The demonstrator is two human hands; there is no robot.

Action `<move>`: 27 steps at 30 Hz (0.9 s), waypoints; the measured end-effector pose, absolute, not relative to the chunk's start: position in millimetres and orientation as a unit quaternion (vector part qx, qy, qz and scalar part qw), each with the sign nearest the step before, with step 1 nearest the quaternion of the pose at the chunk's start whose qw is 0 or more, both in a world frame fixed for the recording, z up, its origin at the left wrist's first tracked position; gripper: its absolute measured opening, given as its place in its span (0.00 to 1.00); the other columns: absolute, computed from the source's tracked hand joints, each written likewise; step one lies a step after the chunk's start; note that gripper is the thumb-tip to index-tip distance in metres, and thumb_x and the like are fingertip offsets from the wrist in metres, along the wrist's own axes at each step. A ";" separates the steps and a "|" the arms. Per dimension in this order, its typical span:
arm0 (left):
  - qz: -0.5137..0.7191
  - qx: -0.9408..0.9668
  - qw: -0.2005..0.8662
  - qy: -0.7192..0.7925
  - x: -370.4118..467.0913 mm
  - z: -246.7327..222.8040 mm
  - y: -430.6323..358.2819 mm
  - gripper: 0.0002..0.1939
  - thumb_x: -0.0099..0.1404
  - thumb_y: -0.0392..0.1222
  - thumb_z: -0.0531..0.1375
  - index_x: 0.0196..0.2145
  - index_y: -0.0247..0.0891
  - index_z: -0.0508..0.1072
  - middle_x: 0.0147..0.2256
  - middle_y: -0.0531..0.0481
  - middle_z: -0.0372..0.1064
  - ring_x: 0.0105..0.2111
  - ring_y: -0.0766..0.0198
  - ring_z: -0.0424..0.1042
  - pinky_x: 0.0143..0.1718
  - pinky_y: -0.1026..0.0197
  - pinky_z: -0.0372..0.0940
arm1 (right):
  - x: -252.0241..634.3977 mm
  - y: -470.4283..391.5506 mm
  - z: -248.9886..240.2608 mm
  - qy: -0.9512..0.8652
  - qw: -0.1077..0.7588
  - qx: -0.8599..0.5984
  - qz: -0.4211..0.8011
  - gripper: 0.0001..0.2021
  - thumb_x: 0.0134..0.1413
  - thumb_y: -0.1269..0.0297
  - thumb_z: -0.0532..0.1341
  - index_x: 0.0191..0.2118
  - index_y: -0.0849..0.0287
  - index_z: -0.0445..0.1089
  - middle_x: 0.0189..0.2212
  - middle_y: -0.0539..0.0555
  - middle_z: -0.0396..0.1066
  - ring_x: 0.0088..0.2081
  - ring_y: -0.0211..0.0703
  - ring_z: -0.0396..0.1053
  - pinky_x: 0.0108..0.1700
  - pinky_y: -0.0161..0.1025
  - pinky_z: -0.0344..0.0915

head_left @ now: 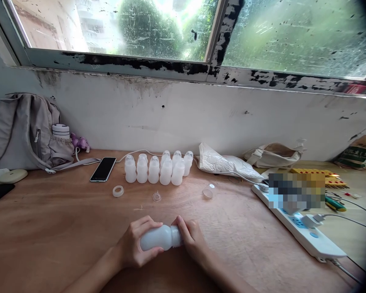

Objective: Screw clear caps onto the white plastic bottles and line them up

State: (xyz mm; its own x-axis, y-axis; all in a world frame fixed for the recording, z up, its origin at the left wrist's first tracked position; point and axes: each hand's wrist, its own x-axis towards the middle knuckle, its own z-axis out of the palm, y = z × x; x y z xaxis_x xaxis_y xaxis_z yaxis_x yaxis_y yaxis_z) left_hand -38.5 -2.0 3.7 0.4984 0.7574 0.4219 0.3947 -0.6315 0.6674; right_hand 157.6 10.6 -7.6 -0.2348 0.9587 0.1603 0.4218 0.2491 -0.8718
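A translucent white baby bottle [156, 238] lies on its side between my hands, low over the wooden table. My left hand [138, 240] wraps round the bottle's body. At the threaded neck, my right hand [191, 238] has its fingers closed on the mouth end, and what they cover there is hidden. Beyond my hands, a white screw ring [118, 191], a clear nipple [156, 196] and a clear dome cap [209, 191] lie apart on the table. Behind these parts stand several capped baby bottles [153, 171] in two rows.
At the left are a grey backpack [27, 126] and a phone [103, 169] with a cable. To the right, a white power strip [299, 221] with plugs and wires runs along the table. A white plastic pouch [222, 160] and a beige bag [273, 154] lie by the wall.
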 end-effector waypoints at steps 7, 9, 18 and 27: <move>0.395 0.831 0.224 0.322 -35.8 1.8 -4.8 0.23 0.50 0.39 0.60 0.45 0.37 0.63 0.32 0.46 0.65 0.30 0.62 0.66 0.31 0.60 0.64 | 153.0 4.8 -7.7 -0.677 0.425 -0.489 0.349 0.24 0.56 0.54 0.44 0.19 0.62 0.66 0.13 0.50 0.60 0.16 0.34 0.57 0.20 0.32 0.52; 0.394 0.835 0.214 0.318 -34.7 0.7 -4.8 0.24 0.51 0.39 0.60 0.46 0.37 0.62 0.33 0.45 0.65 0.31 0.61 0.66 0.32 0.59 0.65 | 153.1 5.8 -7.4 -0.655 0.427 -0.491 0.384 0.24 0.55 0.52 0.46 0.19 0.63 0.66 0.13 0.49 0.59 0.16 0.33 0.57 0.19 0.31 0.52; 0.399 0.808 0.131 0.413 -33.3 -6.0 4.5 0.23 0.56 0.44 0.57 0.50 0.41 0.57 0.42 0.45 0.64 0.41 0.57 0.66 0.41 0.56 0.63 | 157.1 17.0 13.4 -0.398 0.460 -0.313 0.729 0.21 0.51 0.47 0.48 0.36 0.60 0.66 0.30 0.54 0.66 0.27 0.41 0.66 0.28 0.39 0.65; 0.368 0.782 0.273 0.422 -12.5 -6.0 -2.4 0.25 0.60 0.41 0.53 0.54 0.43 0.51 0.50 0.45 0.59 0.50 0.57 0.59 0.50 0.53 0.57 | 161.0 17.0 14.1 -0.531 0.501 -0.335 0.596 0.22 0.42 0.62 0.63 0.47 0.55 0.62 0.39 0.55 0.67 0.39 0.46 0.63 0.40 0.42 0.60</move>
State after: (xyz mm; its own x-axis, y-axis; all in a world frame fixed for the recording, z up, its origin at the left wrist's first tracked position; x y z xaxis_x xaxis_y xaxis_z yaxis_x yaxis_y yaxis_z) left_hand -12.5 -2.4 -6.0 0.3715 0.8618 0.3453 0.4592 -0.4938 0.7384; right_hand 161.0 17.0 14.1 -0.2745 0.9524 0.1327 -0.2417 0.0652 -0.9682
